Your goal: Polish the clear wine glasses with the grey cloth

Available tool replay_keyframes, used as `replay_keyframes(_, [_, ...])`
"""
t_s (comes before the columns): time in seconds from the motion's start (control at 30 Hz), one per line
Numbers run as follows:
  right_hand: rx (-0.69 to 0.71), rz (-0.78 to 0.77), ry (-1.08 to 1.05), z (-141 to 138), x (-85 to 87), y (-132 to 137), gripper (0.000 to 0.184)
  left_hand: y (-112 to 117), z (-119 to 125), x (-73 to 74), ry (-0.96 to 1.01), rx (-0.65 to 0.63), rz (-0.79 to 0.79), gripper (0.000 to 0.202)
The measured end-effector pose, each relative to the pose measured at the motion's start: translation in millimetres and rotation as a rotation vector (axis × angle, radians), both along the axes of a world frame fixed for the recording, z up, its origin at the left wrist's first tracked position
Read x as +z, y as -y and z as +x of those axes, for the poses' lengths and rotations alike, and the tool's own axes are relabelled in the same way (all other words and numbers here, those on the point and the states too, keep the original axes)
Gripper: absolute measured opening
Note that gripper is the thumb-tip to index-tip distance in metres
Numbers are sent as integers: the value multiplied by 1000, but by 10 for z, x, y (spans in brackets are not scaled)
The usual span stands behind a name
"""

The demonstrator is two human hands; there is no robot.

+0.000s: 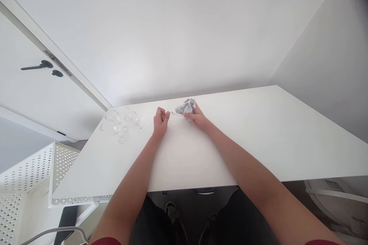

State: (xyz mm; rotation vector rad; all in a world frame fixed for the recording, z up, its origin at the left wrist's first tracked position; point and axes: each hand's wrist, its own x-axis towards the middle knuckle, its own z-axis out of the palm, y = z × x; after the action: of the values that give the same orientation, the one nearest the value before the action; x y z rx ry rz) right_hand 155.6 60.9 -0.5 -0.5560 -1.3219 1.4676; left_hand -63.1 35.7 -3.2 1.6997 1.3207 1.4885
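Past 2 forearms, gripping glass in left hand, cloth against it in right hand, likely for steadiness.

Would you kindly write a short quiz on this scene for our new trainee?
1. Multiple choice: What does the right hand hold?
A) a sponge
B) a light gray cloth
C) a bottle brush

2. True or false: The cluster of wine glasses is nearer to the left hand than to the right hand.

3. Fill in the blank: Between the two hands, the cloth is against the ____ of the held wine glass.

Key:
1. B
2. True
3. bowl
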Motion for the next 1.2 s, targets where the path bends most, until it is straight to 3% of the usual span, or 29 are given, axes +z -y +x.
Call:
replay_keyframes(0.17, [163, 4, 15, 21, 3, 8, 54, 14, 5, 20, 96, 18, -1, 32])
replay_keyframes(0.43, [-19, -1, 51, 1, 30, 6, 49, 7, 7, 24, 35, -4, -17, 33])
replay_keyframes(0.57, [64, -75, 26, 4, 46, 37, 52, -11, 15, -8, 112, -18, -51, 37])
replay_keyframes(0.73, [168, -58, 23, 12, 58, 64, 52, 0, 27, 10, 214, -53, -51, 42])
replay_keyframes(0.9, [115, -42, 59, -9, 41, 37, 51, 7, 35, 34, 231, -57, -21, 49])
replay_keyframes(1.1, [33, -58, 3, -35, 28, 28, 58, -9, 18, 3, 145, -39, -46, 43])
replay_keyframes(1.2, [-73, -35, 60, -54, 3, 31, 59, -6, 4, -7, 92, -2, -42, 42])
